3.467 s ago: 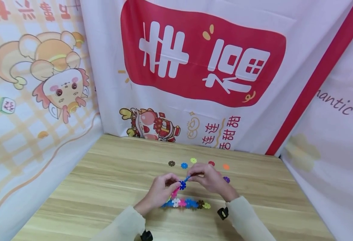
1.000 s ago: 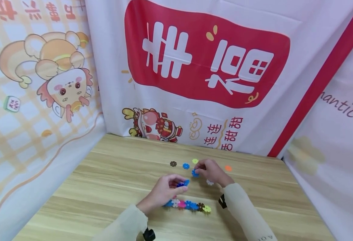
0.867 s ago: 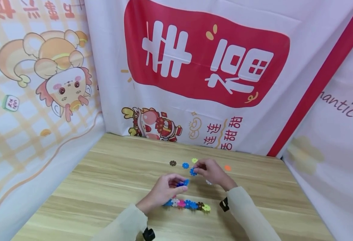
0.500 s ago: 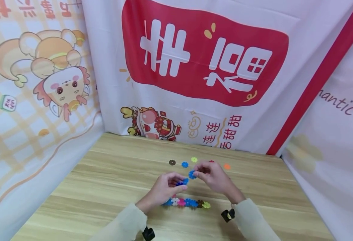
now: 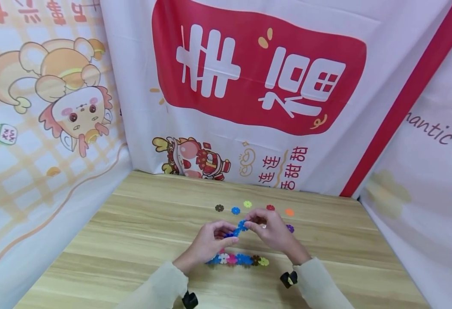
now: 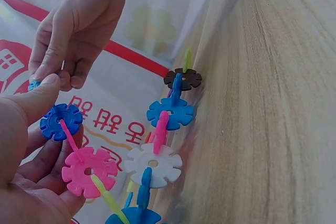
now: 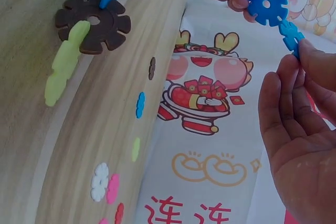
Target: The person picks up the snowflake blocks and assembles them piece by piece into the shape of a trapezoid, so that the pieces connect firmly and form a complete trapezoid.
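My left hand (image 5: 229, 238) grips a short piece of joined plastic snowflake discs: a dark blue disc (image 6: 61, 121) slotted to a pink disc (image 6: 89, 169). This piece is the raised end of a colourful chain (image 5: 238, 259) lying on the wooden table (image 5: 141, 223). My right hand (image 5: 250, 224) pinches a light blue disc (image 5: 243, 225) and holds it edge-on against the dark blue disc (image 7: 268, 3). In the right wrist view the light blue disc (image 7: 290, 35) sits between thumb and fingertips. The chain's far end shows a brown disc (image 7: 94, 22) and a yellow-green disc (image 7: 63, 64).
Loose discs lie behind the hands: brown (image 5: 219, 208), blue (image 5: 235, 210), yellow (image 5: 247, 204), red (image 5: 270, 207), orange (image 5: 289, 212), purple (image 5: 290, 228). Printed cloth banners (image 5: 257, 86) wall the table at the back and both sides.
My right hand lifted a light blue disc from near the loose ones and carried it left and nearer, up to the dark blue disc. The left hand stayed put.
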